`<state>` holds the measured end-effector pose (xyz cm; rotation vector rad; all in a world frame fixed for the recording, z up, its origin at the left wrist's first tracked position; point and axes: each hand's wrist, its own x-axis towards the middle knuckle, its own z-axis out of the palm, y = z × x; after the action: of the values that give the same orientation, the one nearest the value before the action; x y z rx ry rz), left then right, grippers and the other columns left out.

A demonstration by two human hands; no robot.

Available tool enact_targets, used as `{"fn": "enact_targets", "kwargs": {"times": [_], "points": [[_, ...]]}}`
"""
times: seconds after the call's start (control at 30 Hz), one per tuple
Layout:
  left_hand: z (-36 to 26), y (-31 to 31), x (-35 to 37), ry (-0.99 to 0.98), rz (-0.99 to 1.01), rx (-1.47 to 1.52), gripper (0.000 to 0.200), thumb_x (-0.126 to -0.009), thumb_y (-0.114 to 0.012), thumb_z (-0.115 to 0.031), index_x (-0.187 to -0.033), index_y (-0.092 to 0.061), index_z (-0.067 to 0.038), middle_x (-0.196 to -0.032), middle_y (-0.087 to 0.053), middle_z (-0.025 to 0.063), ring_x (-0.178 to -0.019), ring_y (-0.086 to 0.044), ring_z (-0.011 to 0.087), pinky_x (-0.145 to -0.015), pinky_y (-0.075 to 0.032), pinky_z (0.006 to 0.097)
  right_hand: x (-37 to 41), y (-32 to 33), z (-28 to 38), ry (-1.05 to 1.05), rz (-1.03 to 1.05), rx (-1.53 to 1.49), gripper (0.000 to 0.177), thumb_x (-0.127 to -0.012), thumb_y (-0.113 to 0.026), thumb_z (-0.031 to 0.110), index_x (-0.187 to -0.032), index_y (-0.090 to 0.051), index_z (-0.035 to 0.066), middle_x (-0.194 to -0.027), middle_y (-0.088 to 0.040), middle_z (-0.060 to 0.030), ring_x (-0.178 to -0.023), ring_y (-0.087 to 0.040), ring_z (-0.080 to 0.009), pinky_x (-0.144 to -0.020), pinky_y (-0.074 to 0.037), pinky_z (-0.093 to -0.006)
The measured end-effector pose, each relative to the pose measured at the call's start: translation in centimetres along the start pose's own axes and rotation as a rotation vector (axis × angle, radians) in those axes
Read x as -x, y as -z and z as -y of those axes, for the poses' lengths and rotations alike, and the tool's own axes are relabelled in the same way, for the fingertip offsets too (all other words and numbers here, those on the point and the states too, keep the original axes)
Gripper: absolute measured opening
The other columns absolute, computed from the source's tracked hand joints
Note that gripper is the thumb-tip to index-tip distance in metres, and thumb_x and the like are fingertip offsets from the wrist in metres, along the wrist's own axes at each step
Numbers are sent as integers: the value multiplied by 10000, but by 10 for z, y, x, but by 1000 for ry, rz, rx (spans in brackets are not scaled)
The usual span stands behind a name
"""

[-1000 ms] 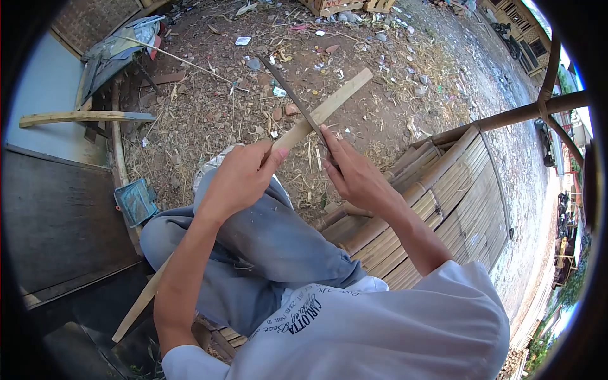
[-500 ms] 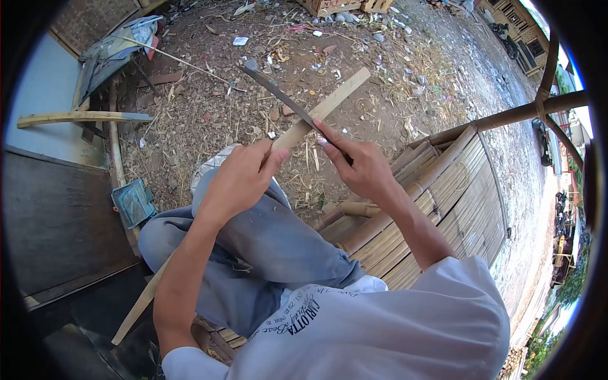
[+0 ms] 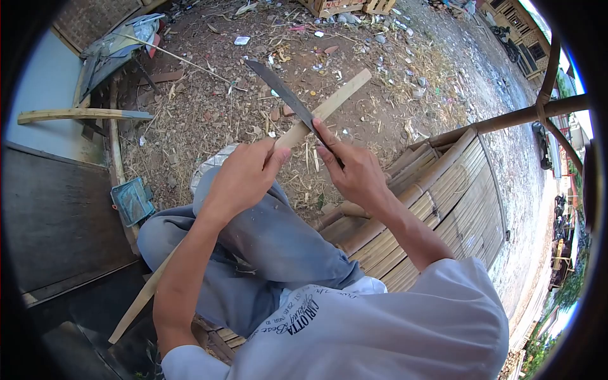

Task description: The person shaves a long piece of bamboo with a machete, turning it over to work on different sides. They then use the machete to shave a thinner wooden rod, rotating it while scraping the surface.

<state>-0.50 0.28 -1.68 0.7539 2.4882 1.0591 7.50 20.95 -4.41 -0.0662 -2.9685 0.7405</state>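
A long pale strip of wood or bamboo (image 3: 342,95) runs from my left hand (image 3: 244,174) up to the right, over the ground. My left hand is closed round its near part; the strip shows again below my forearm (image 3: 136,310). My right hand (image 3: 358,168) grips a dark, long flat blade (image 3: 278,87), whose handle is mostly hidden by the fingers. The blade crosses the strip just beyond my left hand, its tip pointing up and left. Thumb and fingers of my right hand press near the crossing.
A bamboo bench (image 3: 443,202) stands at the right. A blue basket (image 3: 132,201) lies at the left, near a pale plank (image 3: 82,116). Wooden crates (image 3: 335,6) stand at the top. Shavings and litter cover the dirt ground (image 3: 209,120).
The blade has turned, so its broad dark face shows more. My right hand has shifted slightly left and rolled with it. My left hand and the strip have barely moved.
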Motion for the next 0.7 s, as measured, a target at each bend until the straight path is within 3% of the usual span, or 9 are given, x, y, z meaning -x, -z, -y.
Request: {"fn": "enact_targets", "kwargs": {"times": [0.1, 0.27, 0.3, 0.37, 0.4, 0.47, 0.5, 0.57, 0.7], "points": [[0, 2, 2, -8, 20, -11, 397, -978, -550, -308, -784, -550, 38, -589, -501, 160, -519, -424, 277, -532, -343, 414, 12, -7, 2, 130, -38, -75, 514, -975, -525, 323, -1471, -388, 331, -670, -597, -143, -604, -601, -348, -566, -447, -474], [0, 3, 3, 31, 26, -8, 402, -979, -553, -314, -775, -555, 32, -567, -457, 119, -518, -382, 216, -526, -336, 393, 24, 8, -11, 13, 71, -332, 531, -905, -594, 203, -1385, -411, 67, -747, -619, -203, -668, -614, -401, -589, -446, -471], [-1, 2, 3, 32, 25, -6, 402, -979, -553, -314, -775, -555, 32, -567, -457, 119, -518, -382, 216, -526, -336, 393, 25, 11, -7, 14, 73, -330, 531, -905, -594, 203, -1385, -411, 67, -747, -619, -203, -668, -614, -401, -589, -446, -471], [-3, 1, 2, 38, 12, 13, 403, -977, -558, -316, -760, -555, 24, -559, -439, 113, -517, -368, 201, -522, -332, 388, 28, 18, 6, 80, 125, -362, 366, -898, -611, 186, -1193, -496, 3, -720, -614, -218, -637, -604, -417, -576, -441, -472], [-4, 0, 2, 34, 15, 13, 403, -977, -558, -316, -760, -555, 24, -559, -439, 113, -517, -368, 201, -522, -332, 388, 28, 16, 7, 76, 121, -360, 366, -898, -611, 186, -1193, -496, 3, -720, -614, -218, -637, -604, -417, -576, -441, -472], [-5, 2, 3, 25, 34, -14, 398, -975, -564, -316, -774, -575, 27, -555, -453, 121, -509, -382, 221, -520, -330, 393, 27, 8, 8, 85, 9, -238, 217, -920, -621, 210, -964, -585, 0, -574, -539, -145, -491, -534, -307, -516, -412, -410], [-2, 1, 4, 23, 37, -18, 398, -975, -564, -316, -774, -575, 27, -555, -453, 121, -509, -382, 221, -520, -330, 393, 18, 6, -4, 81, 5, -241, 217, -920, -621, 210, -964, -585, 0, -574, -539, -145, -491, -534, -307, -516, -412, -410], [3, -2, 4, -2, 13, -62, 393, -972, -570, -312, -781, -582, 31, -550, -463, 128, -499, -387, 238, -515, -331, 395, -12, 12, -37, -293, -96, -67, 308, -940, -595, 249, -776, -582, -12, -531, -525, -162, -477, -538, -344, -509, -415, -429], [3, 0, 8, 3, 54, -10, 391, -973, -569, -309, -775, -576, 28, -551, -476, 136, -493, -395, 253, -510, -332, 397, 1, 28, -15, -306, -42, -89, 282, -904, -587, 235, -778, -608, -17, -621, -596, -226, -611, -598, -433, -585, -456, -489]]}}
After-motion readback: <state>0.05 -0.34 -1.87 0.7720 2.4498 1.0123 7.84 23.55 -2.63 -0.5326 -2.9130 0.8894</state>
